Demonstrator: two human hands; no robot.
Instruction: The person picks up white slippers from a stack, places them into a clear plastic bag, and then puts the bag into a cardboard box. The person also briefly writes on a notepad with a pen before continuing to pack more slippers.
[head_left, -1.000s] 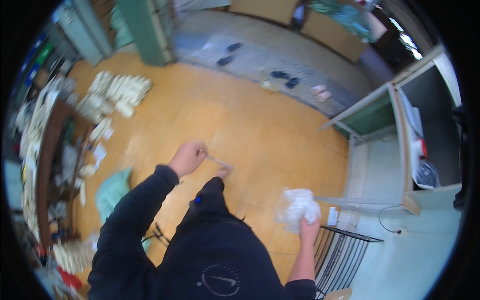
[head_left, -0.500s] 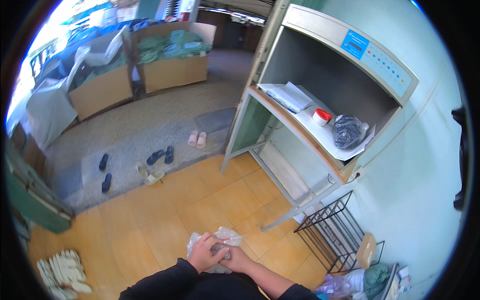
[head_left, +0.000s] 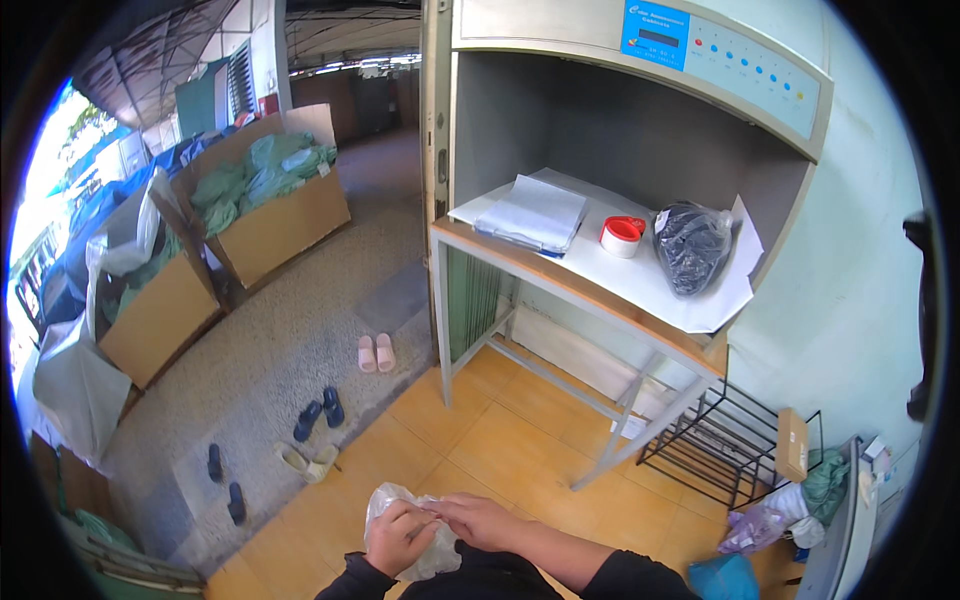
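Note:
Low in the picture, close to my body, I hold a crumpled translucent plastic bag (head_left: 436, 563). My left hand (head_left: 397, 537) is closed on its upper part, fingers curled. My right hand (head_left: 482, 521) comes in from the right, its fingertips pinching the bag's edge beside the left fingers. Both hands meet at the top of the bag. Whatever the bag may contain is hidden by my hands and its folds.
Ahead stands a grey light cabinet (head_left: 640, 105) on a metal-legged table, with papers (head_left: 535, 212), a red-and-white tape roll (head_left: 622, 237) and a bagged dark bundle (head_left: 692, 248). A black wire rack (head_left: 700, 450) is at right. Slippers (head_left: 376, 353) and cloth-filled cartons (head_left: 285, 225) lie left.
My view has shifted, bringing the cabinet nearer. My hands, earlier clasped together over a greyish thing at the bag, now pinch the bag's top side by side.

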